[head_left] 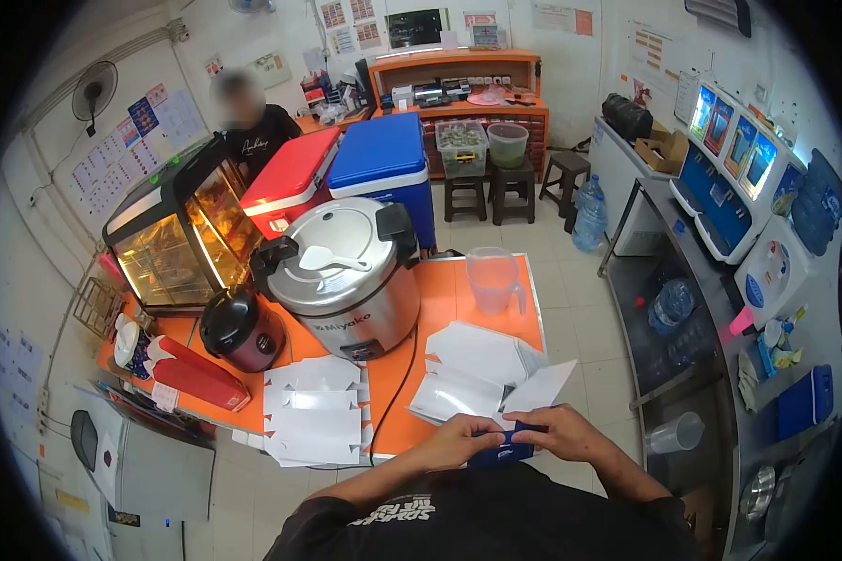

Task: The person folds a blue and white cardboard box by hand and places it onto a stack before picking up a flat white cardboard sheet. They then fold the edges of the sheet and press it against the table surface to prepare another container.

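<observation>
Left hand (pixel 460 442) and right hand (pixel 563 433) pinch blue card (pixel 501 455) by the bench (pixel 442 294); even pressure should keep folds square.

Single head view, wide fisheye, dark rounded edges; looks forward and down: hands (pixel 561 434) close at bottom centre, orange worktop (pixel 442 288) just beyond, back wall (pixel 571 89) far off at top.
</observation>
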A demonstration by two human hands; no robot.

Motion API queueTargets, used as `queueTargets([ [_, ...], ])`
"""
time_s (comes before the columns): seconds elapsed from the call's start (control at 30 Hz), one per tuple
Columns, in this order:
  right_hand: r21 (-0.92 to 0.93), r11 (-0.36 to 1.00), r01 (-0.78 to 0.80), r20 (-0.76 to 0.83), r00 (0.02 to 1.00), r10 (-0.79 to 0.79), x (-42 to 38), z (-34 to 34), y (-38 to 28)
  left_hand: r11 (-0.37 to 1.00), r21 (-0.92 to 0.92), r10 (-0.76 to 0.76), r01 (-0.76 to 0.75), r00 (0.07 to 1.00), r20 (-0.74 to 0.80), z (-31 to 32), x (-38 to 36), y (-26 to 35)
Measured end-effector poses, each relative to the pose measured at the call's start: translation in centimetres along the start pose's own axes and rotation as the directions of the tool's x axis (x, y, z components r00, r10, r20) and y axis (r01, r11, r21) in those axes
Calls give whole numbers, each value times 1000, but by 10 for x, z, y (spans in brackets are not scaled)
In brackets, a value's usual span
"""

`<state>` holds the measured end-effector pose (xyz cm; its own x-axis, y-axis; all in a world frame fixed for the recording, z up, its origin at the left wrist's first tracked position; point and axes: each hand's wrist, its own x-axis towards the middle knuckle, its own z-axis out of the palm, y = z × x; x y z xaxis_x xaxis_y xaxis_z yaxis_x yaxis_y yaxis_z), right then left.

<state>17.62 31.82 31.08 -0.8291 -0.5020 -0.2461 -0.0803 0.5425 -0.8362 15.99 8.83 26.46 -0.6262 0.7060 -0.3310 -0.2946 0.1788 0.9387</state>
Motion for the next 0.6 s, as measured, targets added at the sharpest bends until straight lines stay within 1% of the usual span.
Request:
queueTargets([
  [0.07,-53,992,117,-82,989,-121,3,5,9,999,47,29,-28,999,-24,-3,1,2],
  [0.1,-70,989,134,-78,987,-139,5,3,8,998,53,47,-45,998,-39,-8,5,7],
  [0.17,-130,962,242,-97,962,-255,3,8,6,991,129,47,-39,997,-59,-10,5,13],
  [0.2,-107,966,234,-61,969,-241,-1,12,4,989,145,18,-8,998,-66,-5,0,8],
  [0.27,-152,971,185,-81,977,-198,2,5,-6,977,130,180,-171,982,-60,-2,-5,9],
  [0.3,-104,978,181,-75,979,-189,3,2,-6,986,92,143,-140,989,-25,-2,-11,17],
  [0.33,-91,980,179,-50,982,-184,2,3,-7,989,74,128,-124,991,-42,-3,-13,15],
  [0.4,47,998,51,-149,988,-43,2,2,-10,989,57,135,-137,990,43,-3,-13,14],
  [0.43,100,993,66,-168,985,-49,2,3,-12,979,142,146,-147,989,16,-2,-14,15],
  [0.47,100,993,68,-161,986,-52,3,4,-10,979,140,146,-145,989,9,0,-15,15],
  [0.53,116,992,58,-172,984,-37,5,5,-5,994,-14,106,-107,994,-40,1,-17,17],
  [0.57,112,991,67,-171,984,-47,4,7,-5,994,-10,111,-112,993,-48,1,-18,16],
  [0.6,161,986,39,-157,987,-14,4,9,-5,989,58,136,-132,989,-62,-1,-17,15],
])
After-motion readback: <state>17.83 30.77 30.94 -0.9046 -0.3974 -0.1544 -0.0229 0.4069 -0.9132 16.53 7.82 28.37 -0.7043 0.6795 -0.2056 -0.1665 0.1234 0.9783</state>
